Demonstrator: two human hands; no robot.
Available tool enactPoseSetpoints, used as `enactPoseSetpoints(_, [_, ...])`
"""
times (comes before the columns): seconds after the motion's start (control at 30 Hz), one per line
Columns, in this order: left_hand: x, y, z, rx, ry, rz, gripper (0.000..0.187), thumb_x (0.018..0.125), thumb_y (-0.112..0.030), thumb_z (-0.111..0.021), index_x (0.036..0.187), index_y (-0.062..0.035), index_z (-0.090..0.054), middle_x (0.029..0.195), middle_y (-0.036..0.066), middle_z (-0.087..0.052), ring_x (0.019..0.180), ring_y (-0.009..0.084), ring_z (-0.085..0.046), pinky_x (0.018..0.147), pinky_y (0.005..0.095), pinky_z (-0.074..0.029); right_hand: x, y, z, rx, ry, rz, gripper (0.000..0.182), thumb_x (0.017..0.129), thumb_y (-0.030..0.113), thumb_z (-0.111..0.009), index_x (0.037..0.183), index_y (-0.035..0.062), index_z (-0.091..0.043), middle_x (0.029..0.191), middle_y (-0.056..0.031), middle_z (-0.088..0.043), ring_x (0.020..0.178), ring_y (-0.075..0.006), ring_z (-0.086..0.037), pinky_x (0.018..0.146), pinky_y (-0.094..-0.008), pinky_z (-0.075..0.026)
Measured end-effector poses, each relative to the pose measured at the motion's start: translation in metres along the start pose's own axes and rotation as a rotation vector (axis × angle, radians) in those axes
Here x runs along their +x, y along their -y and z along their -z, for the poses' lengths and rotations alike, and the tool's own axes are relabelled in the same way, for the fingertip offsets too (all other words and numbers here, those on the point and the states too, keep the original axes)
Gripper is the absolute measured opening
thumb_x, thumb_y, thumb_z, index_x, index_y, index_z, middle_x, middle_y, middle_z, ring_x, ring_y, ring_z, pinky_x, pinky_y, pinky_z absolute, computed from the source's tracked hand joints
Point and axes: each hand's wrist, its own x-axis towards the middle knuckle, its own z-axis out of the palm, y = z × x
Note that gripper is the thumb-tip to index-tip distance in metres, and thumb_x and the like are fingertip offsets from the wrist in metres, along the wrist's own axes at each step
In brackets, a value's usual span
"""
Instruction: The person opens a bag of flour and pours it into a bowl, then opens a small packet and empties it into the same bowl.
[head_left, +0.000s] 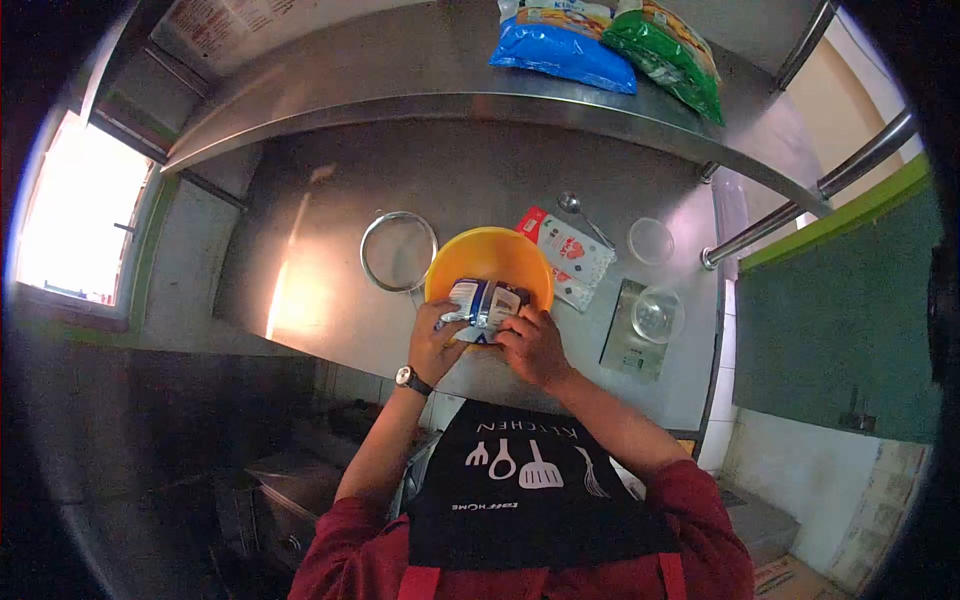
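1. From where I stand, the yellow bowl (485, 252) sits on the steel counter (320, 200); take it as the middle of a clock dial, with twelve towards the steel shelf (350, 75).
2. A blue-and-white packet (476, 305) is held at the bowl's six o'clock side, over the near rim, covering part of the inside.
3. The left hand (434, 340) pinches the packet's left end, its wrist wearing a watch (404, 377).
4. The right hand (535, 350) grips the lower right part of it; the two hands are close together, both clamped on the packet.
5. At about ten o'clock, just beside the bowl, lies a round metal-rimmed sieve (398, 252).
6. At two o'clock there are red-and-white printed packs (572, 248), with a metal spoon (571, 204) just beyond them.
7. Near half past two lies a round clear lid or dish (652, 241); I can't tell which.
8. Towards four o'clock, a flat scale (628, 354) carries a clear container (655, 316).
9. Up on the shelf, between twelve and two, a blue bag (560, 62) and a green bag (668, 62) rest side by side.
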Motion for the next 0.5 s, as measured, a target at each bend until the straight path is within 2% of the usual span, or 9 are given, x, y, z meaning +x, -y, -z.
enactPoseSetpoints(0.13, [0.014, -0.010, 0.003, 0.152, -0.013, -0.020, 0.032, 0.061, -0.007, -0.078, 0.092, -0.0076, -0.071, 0.112, 0.010, -0.064, 0.114, 0.0364, -0.056, 0.095, 0.0478, -0.047, 0.010, -0.013, -0.008, 0.072, -0.111, 0.000, 0.014, 0.068, 0.008, -0.072, 0.081, 0.0115, -0.069, 0.088, -0.0012, -0.065, 0.089, -0.0250, -0.057, 0.078, -0.0390, -0.049])
enactPoseSetpoints(0.17, [0.022, -0.007, 0.002, 0.179, -0.047, -0.031, 0.028, 0.064, -0.010, -0.077, 0.091, -0.0075, -0.071, 0.110, 0.009, -0.064, 0.114, 0.0364, -0.056, 0.095, 0.0482, -0.046, 0.017, -0.019, -0.008, 0.080, -0.109, 0.001, 0.014, 0.068, 0.008, -0.072, 0.081, 0.0115, -0.069, 0.088, -0.0012, -0.065, 0.089, -0.0250, -0.057, 0.078, -0.0390, -0.049])
enactPoseSetpoints(0.23, [0.040, -0.004, 0.000, 0.205, -0.077, -0.027, 0.025, 0.067, -0.013, -0.077, 0.091, -0.0073, -0.071, 0.108, 0.009, -0.065, 0.115, 0.0364, -0.055, 0.095, 0.0486, -0.045, 0.036, -0.033, -0.003, 0.184, -0.010, -0.134, 0.009, 0.075, 0.011, -0.071, 0.083, 0.0093, -0.070, 0.086, -0.0042, -0.065, 0.089, -0.0272, -0.059, 0.081, -0.0389, -0.050])
enactPoseSetpoints(0.37, [0.067, -0.006, 0.001, 0.263, 0.002, -0.006, 0.023, 0.074, -0.019, -0.076, 0.094, -0.0086, -0.070, 0.108, 0.009, -0.065, 0.120, 0.0372, -0.052, 0.098, 0.0505, -0.042, 0.060, -0.065, 0.014, 0.351, -0.050, -0.136, 0.012, 0.081, 0.017, -0.071, 0.085, 0.0063, -0.070, 0.086, -0.0087, -0.065, 0.094, -0.0302, -0.061, 0.086, -0.0410, -0.049])
enactPoseSetpoints(0.43, [0.075, -0.006, 0.001, 0.286, 0.036, -0.007, 0.024, 0.076, -0.020, -0.077, 0.096, -0.0090, -0.070, 0.111, 0.008, -0.064, 0.122, 0.0373, -0.050, 0.100, 0.0516, -0.040, 0.053, -0.092, 0.039, 0.286, -0.268, -0.238, 0.025, 0.083, 0.023, -0.072, 0.100, 0.0057, -0.069, 0.094, -0.0113, -0.067, 0.099, -0.0324, -0.061, 0.089, -0.0448, -0.048])
enactPoseSetpoints(0.47, [0.072, -0.008, 0.001, 0.310, 0.030, 0.012, 0.026, 0.075, -0.021, -0.077, 0.097, -0.0100, -0.069, 0.117, 0.010, -0.061, 0.125, 0.0385, -0.047, 0.103, 0.0523, -0.038, 0.044, -0.108, 0.046, 0.274, -0.276, -0.234, 0.025, 0.083, 0.023, -0.072, 0.100, 0.0057, -0.069, 0.094, -0.0113, -0.067, 0.099, -0.0324, -0.061, 0.089, -0.0448, -0.048])
enactPoseSetpoints(0.5, [0.067, -0.011, 0.002, 0.333, 0.026, 0.027, 0.028, 0.075, -0.022, -0.078, 0.099, -0.0109, -0.069, 0.123, 0.012, -0.058, 0.128, 0.0397, -0.044, 0.107, 0.0530, -0.035, 0.030, -0.126, 0.048, 0.156, -0.266, -0.360, 0.035, 0.080, 0.024, -0.074, 0.111, 0.0099, -0.066, 0.110, -0.0136, -0.062, 0.109, -0.0364, -0.057, 0.092, -0.0493, -0.046])
